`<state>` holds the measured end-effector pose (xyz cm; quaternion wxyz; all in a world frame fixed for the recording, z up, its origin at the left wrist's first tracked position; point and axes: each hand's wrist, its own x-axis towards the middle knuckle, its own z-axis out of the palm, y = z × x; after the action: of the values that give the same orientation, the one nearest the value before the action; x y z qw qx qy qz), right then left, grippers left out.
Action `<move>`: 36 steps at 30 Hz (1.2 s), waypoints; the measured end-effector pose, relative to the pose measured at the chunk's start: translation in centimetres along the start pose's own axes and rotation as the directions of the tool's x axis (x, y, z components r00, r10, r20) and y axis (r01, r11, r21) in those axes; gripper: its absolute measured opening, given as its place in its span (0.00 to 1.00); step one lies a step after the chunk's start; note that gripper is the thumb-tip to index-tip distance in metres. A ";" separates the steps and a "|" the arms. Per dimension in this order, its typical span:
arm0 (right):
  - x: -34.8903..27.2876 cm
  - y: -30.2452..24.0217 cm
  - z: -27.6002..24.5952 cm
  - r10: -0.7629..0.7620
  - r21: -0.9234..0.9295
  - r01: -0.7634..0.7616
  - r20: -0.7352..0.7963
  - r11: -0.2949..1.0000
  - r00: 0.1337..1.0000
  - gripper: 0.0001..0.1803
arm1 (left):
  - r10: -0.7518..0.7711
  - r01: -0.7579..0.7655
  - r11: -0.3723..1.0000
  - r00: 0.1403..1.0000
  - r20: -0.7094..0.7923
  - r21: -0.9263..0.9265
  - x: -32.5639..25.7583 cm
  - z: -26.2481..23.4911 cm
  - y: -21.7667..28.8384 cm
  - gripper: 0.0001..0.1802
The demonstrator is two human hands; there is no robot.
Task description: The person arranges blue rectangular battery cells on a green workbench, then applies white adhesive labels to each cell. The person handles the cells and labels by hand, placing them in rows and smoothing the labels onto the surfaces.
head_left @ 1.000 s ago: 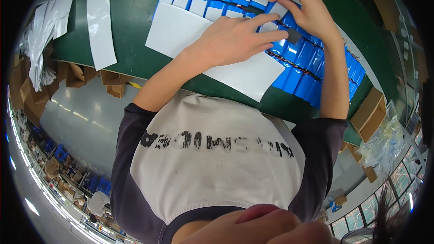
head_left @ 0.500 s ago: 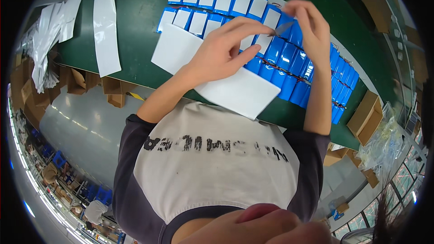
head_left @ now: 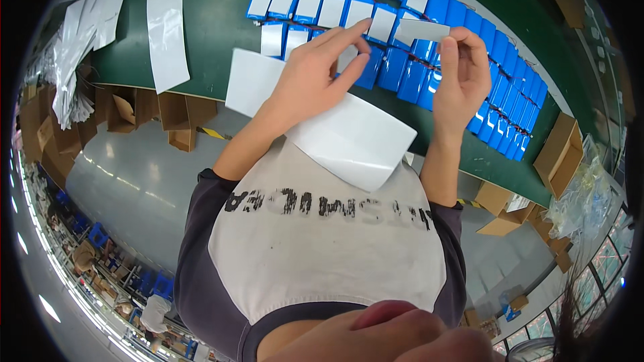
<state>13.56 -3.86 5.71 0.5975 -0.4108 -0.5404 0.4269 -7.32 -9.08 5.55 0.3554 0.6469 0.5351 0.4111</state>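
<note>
Between the thumb and fingers of my right hand (head_left: 463,70) is a small white adhesive label (head_left: 424,31), held by its right end above the blue battery packs (head_left: 429,87). My left hand (head_left: 322,70) is open to the left of it, index finger stretched out and thumb apart, over the near rows. A large white sheet (head_left: 355,141) lies under my left wrist and slants over the table's near edge. Packs on the left of the rows carry white labels, such as the labelled pack (head_left: 333,10); those on the right are bare blue.
The green table (head_left: 221,20) curves across the view. A long white sheet (head_left: 166,30) lies at left, beside a bundle of white strips (head_left: 74,60). Cardboard boxes (head_left: 176,117) sit along the near edge; another box (head_left: 560,154) stands at right by clear plastic bags (head_left: 577,194).
My right hand has moved down and shows the label flat above the packs. My left hand has drawn slightly back from the label. The view has shifted, with the pack rows appearing higher.
</note>
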 end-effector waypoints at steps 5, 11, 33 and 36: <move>-0.2 0.0 -0.9 0.210 -0.483 0.014 0.408 0.876 0.888 0.05 | 0.062 -0.057 0.975 0.998 -0.017 0.217 -3.1 -1.1 -1.2 0.16; 0.0 0.0 0.6 0.335 -0.604 0.046 0.502 0.796 0.797 0.07 | 0.220 -0.224 0.910 0.974 0.050 0.350 -3.9 0.0 -2.0 0.15; -3.1 -0.1 7.5 0.219 -0.144 -0.165 0.641 0.976 0.736 0.20 | -0.428 -0.024 0.322 0.888 -0.168 -0.946 3.0 -5.7 0.9 0.28; -2.9 -0.2 7.3 0.249 0.057 -0.331 0.543 0.942 0.802 0.11 | -0.458 -0.003 0.196 0.884 -0.095 -0.981 3.9 -4.0 -0.3 0.33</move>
<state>6.11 -6.52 5.65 0.3821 -0.3095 -0.5808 0.6487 -10.79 -5.07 7.48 0.6269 0.1084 0.3130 0.7052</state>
